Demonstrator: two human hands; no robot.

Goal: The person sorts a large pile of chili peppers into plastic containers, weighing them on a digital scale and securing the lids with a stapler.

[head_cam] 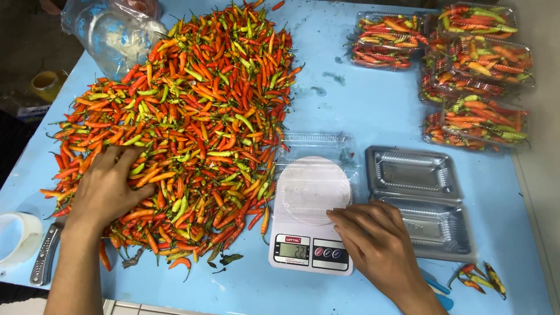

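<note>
Two hands, left hand [111,181] on chillies [198,105]

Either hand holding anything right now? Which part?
Nothing clearly held. Left hand lies palm-down on the chili pile; whether its fingers grip any cannot be told. Right hand rests against the kitchen scale.

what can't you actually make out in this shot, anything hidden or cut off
- Left hand, head view: fingertips buried in the chili pile, so its grip is unclear.
- Clear clamshell box: the white scale and its round platform cover its near half.
- Plastic bag: cut by the top edge; contents blurred.
- Tape roll: cut by the left edge.
- Blue object: mostly behind the right hand.
</note>
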